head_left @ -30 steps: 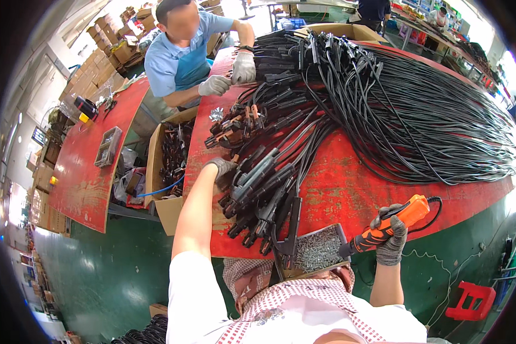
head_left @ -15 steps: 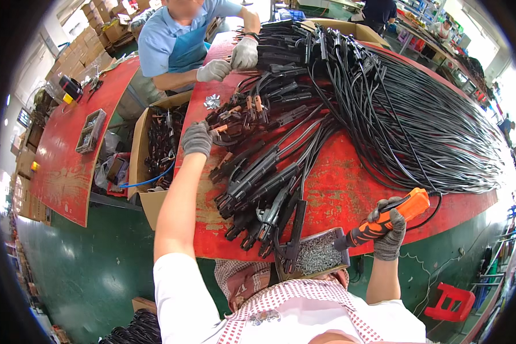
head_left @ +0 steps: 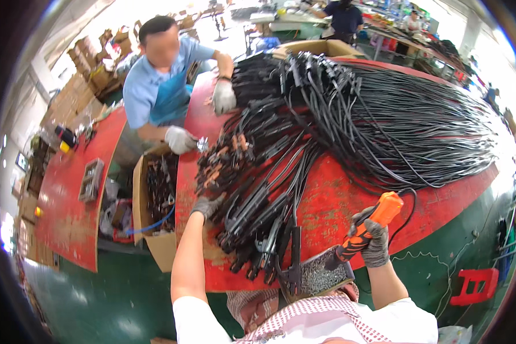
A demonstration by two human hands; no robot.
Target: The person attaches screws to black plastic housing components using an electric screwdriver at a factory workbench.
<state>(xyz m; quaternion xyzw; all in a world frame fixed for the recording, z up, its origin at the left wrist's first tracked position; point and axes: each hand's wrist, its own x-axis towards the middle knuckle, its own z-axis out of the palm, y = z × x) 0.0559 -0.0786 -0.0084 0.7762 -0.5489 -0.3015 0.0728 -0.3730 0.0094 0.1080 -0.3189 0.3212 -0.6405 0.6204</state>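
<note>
My right hand (head_left: pixel 375 245), in a grey knit glove, is wrapped around an orange-and-black electric screwdriver (head_left: pixel 374 222). The tool's dark nose points down into a tray of small screws (head_left: pixel 322 276) at the table's near edge. My left hand (head_left: pixel 208 205), gloved the same way, reaches to the near side of a pile of copper-tipped black clamp parts (head_left: pixel 226 150); its fingertips are blurred among them, so its grip is unclear. To its right lie black-handled clamps on cables (head_left: pixel 255 215), some overhanging near the screw tray.
Thick black cables (head_left: pixel 418 120) spread across the red table (head_left: pixel 332 189). Opposite at left, a co-worker's gloved hand (head_left: pixel 180 140) is by a small silvery piece. An open carton of parts (head_left: pixel 155 189) stands left of the table. A red stool (head_left: pixel 475 286) is at right.
My left hand has come nearer, down to the pile's near side. The screwdriver nose has moved left over the screws. The co-worker's hands have parted, one reaching the silvery piece.
</note>
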